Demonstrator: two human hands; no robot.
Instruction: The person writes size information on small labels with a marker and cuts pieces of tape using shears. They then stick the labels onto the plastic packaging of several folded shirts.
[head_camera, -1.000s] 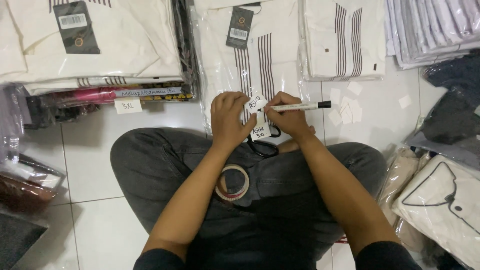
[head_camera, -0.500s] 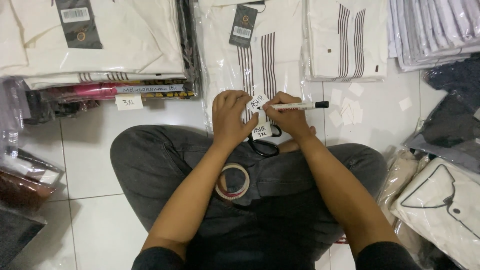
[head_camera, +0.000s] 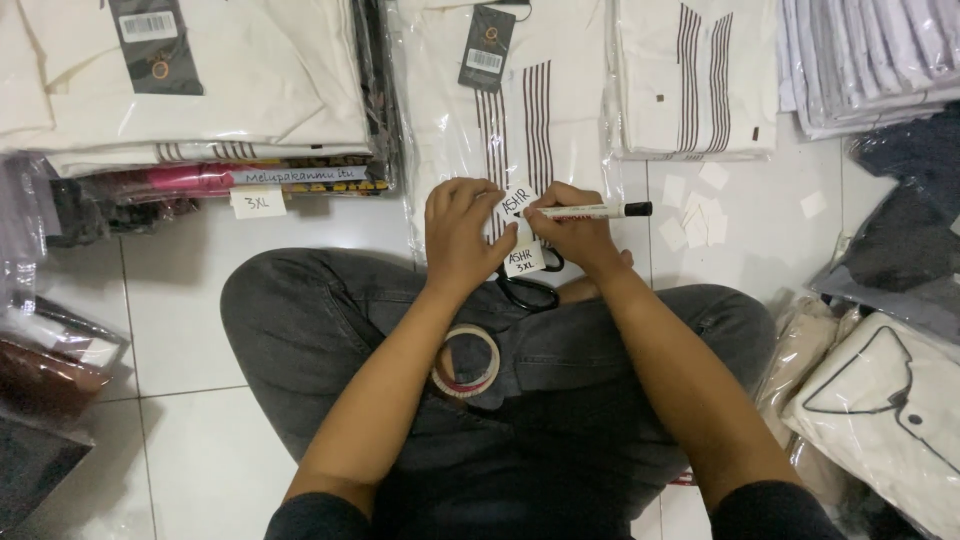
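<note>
Head view looked straight down at my lap on the tiled floor (head_camera: 200, 330), and I went across it from the left. By the floor's left edge lay dark plastic bags (head_camera: 45, 390); further in, a stack of bagged cream shirts (head_camera: 190, 90) with a small slip in front of it. A roll of tape (head_camera: 466, 360) rested on my left thigh. My left hand (head_camera: 462, 235) was curled, fingertips pinching the left edge of a small paper label (head_camera: 517, 203) and steadying it over a bagged striped shirt (head_camera: 520, 110). A second written label (head_camera: 524, 260) lay just below, over black scissors (head_camera: 530, 290). My right hand (head_camera: 575, 235) was closed around a white marker (head_camera: 590, 211), whose long axis ran nearly level, left to right, tip on the label and black cap end pointing right. So the label sat between both hands, immediately left of the marker grip, touching my left fingers. Blank paper squares (head_camera: 695, 215) lay to the right, then more bagged garments (head_camera: 890, 420) near the right edge.
</note>
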